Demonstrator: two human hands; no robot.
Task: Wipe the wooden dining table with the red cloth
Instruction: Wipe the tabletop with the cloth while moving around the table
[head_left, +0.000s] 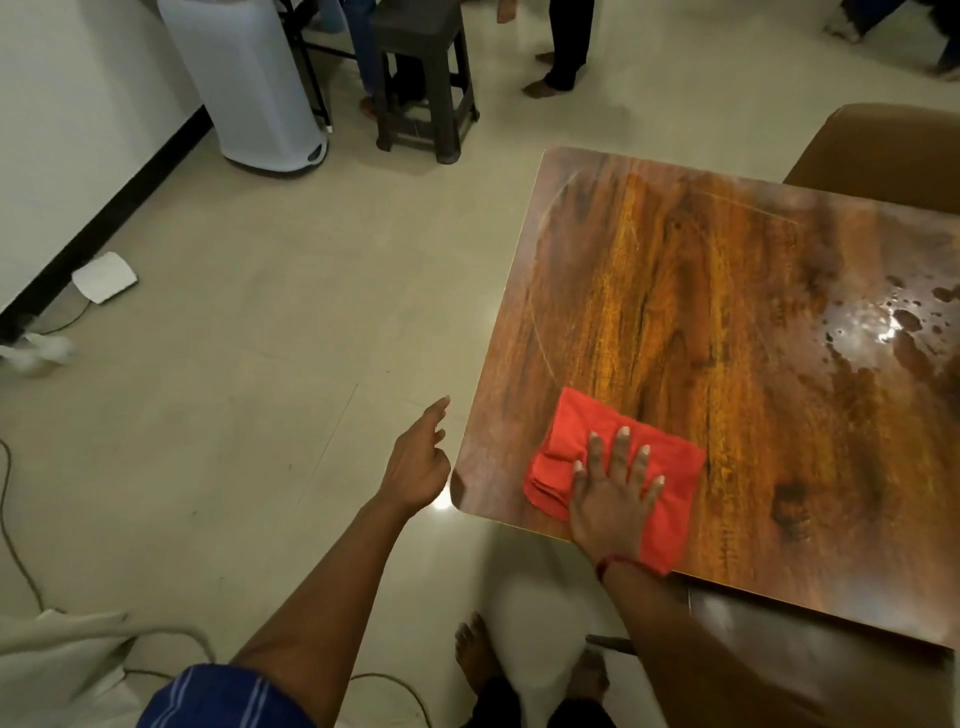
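The folded red cloth (618, 470) is laid near the close-left corner of the glossy wood-grain counter (727, 322), its long axis run roughly from that corner toward the right. It's pinned flat under the right hand (613, 493), fingers (621, 452) spread wide, nothing gripped. The left hand (418, 462) is held over the floor, loosely open and empty. Wet patches can be seen at the counter's right, which is cut off by the frame.
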